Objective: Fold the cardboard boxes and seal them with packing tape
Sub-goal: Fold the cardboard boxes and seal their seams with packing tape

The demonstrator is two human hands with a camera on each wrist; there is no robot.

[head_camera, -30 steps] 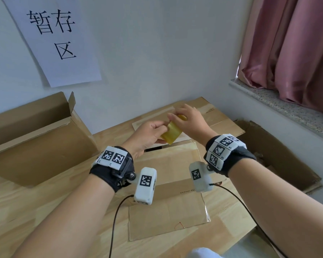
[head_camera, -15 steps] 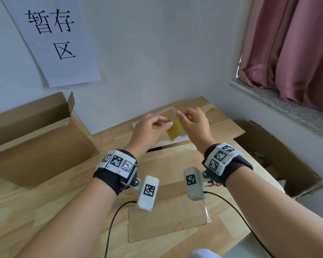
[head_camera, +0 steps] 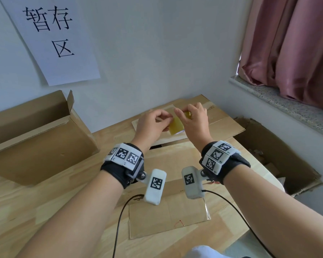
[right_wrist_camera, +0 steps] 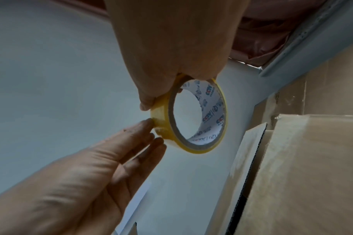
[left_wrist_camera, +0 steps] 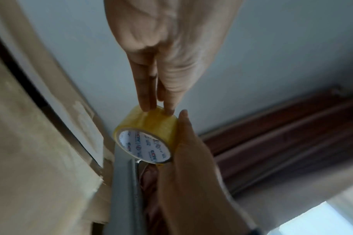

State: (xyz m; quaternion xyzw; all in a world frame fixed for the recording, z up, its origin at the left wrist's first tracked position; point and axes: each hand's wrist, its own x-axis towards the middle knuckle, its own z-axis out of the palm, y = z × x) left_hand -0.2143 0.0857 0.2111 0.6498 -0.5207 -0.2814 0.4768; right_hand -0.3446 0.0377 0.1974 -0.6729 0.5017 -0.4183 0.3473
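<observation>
Tape roll now gripped by right hand at 1 o'clock, left hand fingertips shifted onto its rim, straight, likely hunting the tape end.

The tape roll is translucent yellow with a white, red-and-blue printed core, above brown cardboard and pale wood table.

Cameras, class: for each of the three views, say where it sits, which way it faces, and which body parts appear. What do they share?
Head: worn on the head, looks down at the table; both forearms, left hand, right hand.
Left wrist: looks along the straight left fingers touching the tape roll.
Right wrist: looks along the right hand gripping the roll.
Shared: the yellow roll and both hands appear in all three.
</observation>
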